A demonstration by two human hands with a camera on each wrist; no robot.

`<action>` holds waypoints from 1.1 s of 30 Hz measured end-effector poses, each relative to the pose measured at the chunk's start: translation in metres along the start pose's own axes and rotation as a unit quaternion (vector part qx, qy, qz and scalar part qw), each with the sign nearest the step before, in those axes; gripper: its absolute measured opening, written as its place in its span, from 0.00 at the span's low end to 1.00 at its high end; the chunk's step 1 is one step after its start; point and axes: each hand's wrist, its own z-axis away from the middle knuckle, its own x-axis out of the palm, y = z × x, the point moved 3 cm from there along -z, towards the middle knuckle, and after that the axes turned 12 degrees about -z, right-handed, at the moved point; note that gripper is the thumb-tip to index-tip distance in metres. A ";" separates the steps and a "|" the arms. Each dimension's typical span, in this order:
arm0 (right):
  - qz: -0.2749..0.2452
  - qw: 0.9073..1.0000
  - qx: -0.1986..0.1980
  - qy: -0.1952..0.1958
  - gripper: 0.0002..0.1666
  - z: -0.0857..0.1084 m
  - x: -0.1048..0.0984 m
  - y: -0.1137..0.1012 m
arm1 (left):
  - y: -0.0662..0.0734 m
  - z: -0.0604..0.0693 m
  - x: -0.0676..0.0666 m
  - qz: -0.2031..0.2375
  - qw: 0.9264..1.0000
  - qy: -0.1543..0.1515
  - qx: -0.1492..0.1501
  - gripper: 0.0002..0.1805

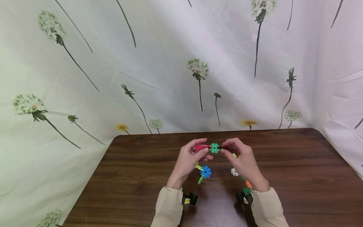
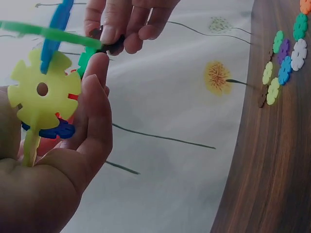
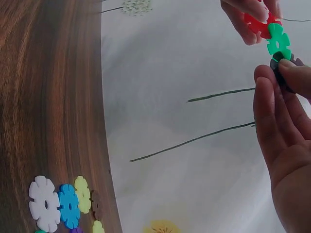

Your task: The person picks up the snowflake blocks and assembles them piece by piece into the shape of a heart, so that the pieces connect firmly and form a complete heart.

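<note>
In the head view, my left hand (image 1: 185, 160) grips a red notched plastic disc (image 1: 199, 147) above the table. Slotted to it is a green disc (image 1: 214, 148), held between the two hands. My right hand (image 1: 244, 158) pinches a dark disc (image 3: 279, 73) against the green one's edge between thumb and fingers; whether it is fully slotted in, I cannot tell. More joined discs hang by the left palm: a yellow disc (image 2: 29, 104), a light blue disc (image 1: 205, 172) and a light green disc (image 1: 201, 180). Dark blue shows behind the yellow one, partly hidden.
Loose discs lie on the brown wooden table (image 1: 136, 176) below the right hand, among them a white disc (image 1: 234, 172), an orange disc (image 1: 248, 184) and a green disc (image 1: 246, 191). A white cloth with printed flowers (image 1: 170, 78) hangs behind the table.
</note>
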 end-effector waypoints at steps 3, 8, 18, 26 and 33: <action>0.002 1.000 0.005 -0.006 0.16 0.000 -0.001 0.002 | 0.000 0.000 0.000 -0.002 1.000 0.002 0.001 0.22; 0.004 1.000 0.020 -0.015 0.17 0.000 -0.006 0.004 | -0.001 0.000 -0.001 0.000 1.000 0.003 -0.006 0.20; -0.020 0.992 0.122 0.029 0.15 0.006 -0.040 0.018 | -0.002 -0.002 -0.003 0.008 1.000 0.007 -0.013 0.20; 0.006 0.988 0.134 0.082 0.17 0.016 -0.080 0.046 | -0.001 -0.001 -0.004 0.014 1.000 0.003 -0.022 0.19; -0.009 0.972 0.207 0.108 0.25 0.033 -0.105 0.072 | 0.001 0.000 -0.005 0.011 1.000 0.006 -0.026 0.18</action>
